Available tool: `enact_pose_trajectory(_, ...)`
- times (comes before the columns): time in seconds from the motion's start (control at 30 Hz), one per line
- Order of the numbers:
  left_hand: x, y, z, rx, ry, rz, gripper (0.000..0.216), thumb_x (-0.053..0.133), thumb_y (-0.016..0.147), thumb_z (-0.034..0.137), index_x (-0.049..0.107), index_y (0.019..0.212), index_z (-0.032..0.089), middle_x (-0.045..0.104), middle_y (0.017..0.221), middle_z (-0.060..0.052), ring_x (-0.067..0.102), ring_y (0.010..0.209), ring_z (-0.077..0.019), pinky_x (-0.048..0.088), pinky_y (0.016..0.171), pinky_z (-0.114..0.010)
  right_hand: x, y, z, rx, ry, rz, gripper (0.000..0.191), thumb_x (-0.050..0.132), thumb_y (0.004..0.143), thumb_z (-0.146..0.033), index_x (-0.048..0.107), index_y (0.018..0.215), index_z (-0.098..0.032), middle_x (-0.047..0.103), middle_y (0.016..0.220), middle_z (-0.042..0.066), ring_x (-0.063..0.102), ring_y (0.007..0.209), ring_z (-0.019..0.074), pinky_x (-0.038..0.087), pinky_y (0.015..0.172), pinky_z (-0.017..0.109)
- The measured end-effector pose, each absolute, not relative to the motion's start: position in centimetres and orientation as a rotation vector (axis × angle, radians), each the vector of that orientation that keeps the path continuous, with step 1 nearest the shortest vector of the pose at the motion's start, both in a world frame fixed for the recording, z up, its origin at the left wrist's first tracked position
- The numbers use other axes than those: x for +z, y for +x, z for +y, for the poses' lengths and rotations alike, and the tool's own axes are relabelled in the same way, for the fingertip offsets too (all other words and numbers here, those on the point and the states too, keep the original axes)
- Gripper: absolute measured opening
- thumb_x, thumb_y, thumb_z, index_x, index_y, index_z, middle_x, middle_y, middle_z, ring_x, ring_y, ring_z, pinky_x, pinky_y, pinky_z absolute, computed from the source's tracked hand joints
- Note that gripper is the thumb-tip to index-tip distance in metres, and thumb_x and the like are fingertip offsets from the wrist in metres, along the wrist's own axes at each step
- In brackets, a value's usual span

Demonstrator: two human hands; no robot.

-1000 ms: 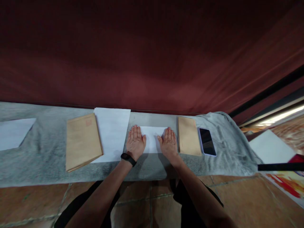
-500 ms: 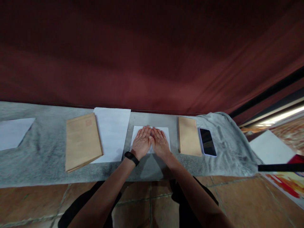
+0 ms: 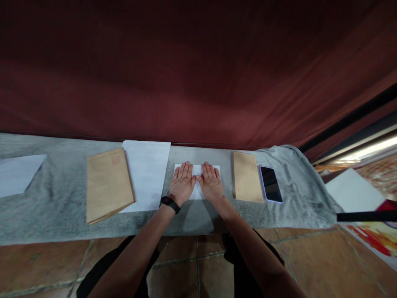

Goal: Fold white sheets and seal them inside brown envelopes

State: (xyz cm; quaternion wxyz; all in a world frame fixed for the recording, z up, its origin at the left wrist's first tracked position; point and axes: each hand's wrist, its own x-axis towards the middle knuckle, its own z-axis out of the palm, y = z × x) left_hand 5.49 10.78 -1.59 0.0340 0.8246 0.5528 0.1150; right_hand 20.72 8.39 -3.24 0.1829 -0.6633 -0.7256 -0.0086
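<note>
A small white sheet of paper (image 3: 197, 191), perhaps folded, lies under both my palms on the grey cloth. My left hand (image 3: 182, 182) rests flat on its left part, fingers stretched away from me, a black band on the wrist. On the right part my right hand (image 3: 211, 182) presses flat in the same way. The two thumbs point inward and almost meet over the middle of the paper. Left of my hands is a stack of larger white paper (image 3: 149, 174), partly under brown envelopes (image 3: 108, 184) with a red stamp mark.
Right of my hands lie a smaller brown envelope (image 3: 247, 178) and a phone (image 3: 271, 184). Another white sheet (image 3: 20, 174) is at the far left. A dark red cloth (image 3: 198, 103) rises along the back edge, and the tiled floor (image 3: 173, 265) shows below the front edge.
My hands have slid apart on the paper, the left one leftward and the right one rightward, uncovering its middle. The paper has stayed in place.
</note>
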Motion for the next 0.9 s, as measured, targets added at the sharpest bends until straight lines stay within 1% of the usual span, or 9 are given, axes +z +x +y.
enact_pose_trajectory(0.17,-2.0,4.8,10.8,0.406,2.534,1.741,0.062,0.028,0.102,0.034,0.039,0.154,0.002,0.033,0.163,-0.018,0.029,0.154,-0.0275,0.021,0.127,-0.047,-3.5,21.4,8.2,-0.107,-1.881,-2.009,0.063,0.028,0.109,-0.046,0.043,0.152,-0.003,0.04,0.159,0.019,0.041,0.146,0.0316,0.027,0.122,0.05)
enact_pose_trajectory(0.4,-2.5,4.0,10.7,0.478,2.5,1.789,0.064,0.029,0.102,0.037,0.037,0.154,0.001,0.034,0.163,-0.021,0.029,0.153,-0.0307,0.025,0.125,-0.049,-3.7,22.5,7.6,-0.086,-1.953,-1.996,0.068,0.031,0.108,-0.048,0.035,0.155,0.001,0.035,0.161,0.024,0.034,0.15,0.0322,0.027,0.122,0.051)
enact_pose_trajectory(0.57,-2.4,3.9,10.5,0.475,2.467,1.815,0.065,0.03,0.102,0.038,0.038,0.153,-0.001,0.033,0.163,-0.022,0.028,0.154,-0.0321,0.025,0.126,-0.049,-4.0,23.1,7.2,-0.127,-1.96,-1.958,0.069,0.032,0.107,-0.049,0.037,0.154,0.002,0.036,0.16,0.026,0.036,0.149,0.0344,0.03,0.12,0.054)
enact_pose_trajectory(0.77,-2.0,3.7,9.7,0.499,2.441,1.847,0.066,0.031,0.103,0.038,0.037,0.152,-0.005,0.034,0.161,-0.026,0.026,0.154,-0.034,0.022,0.126,-0.052,-4.1,23.8,6.7,-0.192,-1.982,-1.904,0.068,0.032,0.108,-0.046,0.037,0.153,0.004,0.038,0.158,0.028,0.037,0.148,0.0353,0.031,0.12,0.052)
enact_pose_trajectory(0.9,-1.7,4.1,7.8,0.571,2.493,1.767,0.063,0.031,0.103,0.035,0.031,0.156,0.0,0.031,0.164,-0.022,0.023,0.155,-0.0308,0.022,0.127,-0.052,-3.1,23.0,5.5,-0.117,-1.959,-1.909,0.063,0.028,0.109,-0.04,0.032,0.156,0.001,0.034,0.161,0.025,0.031,0.152,0.033,0.029,0.122,0.055)
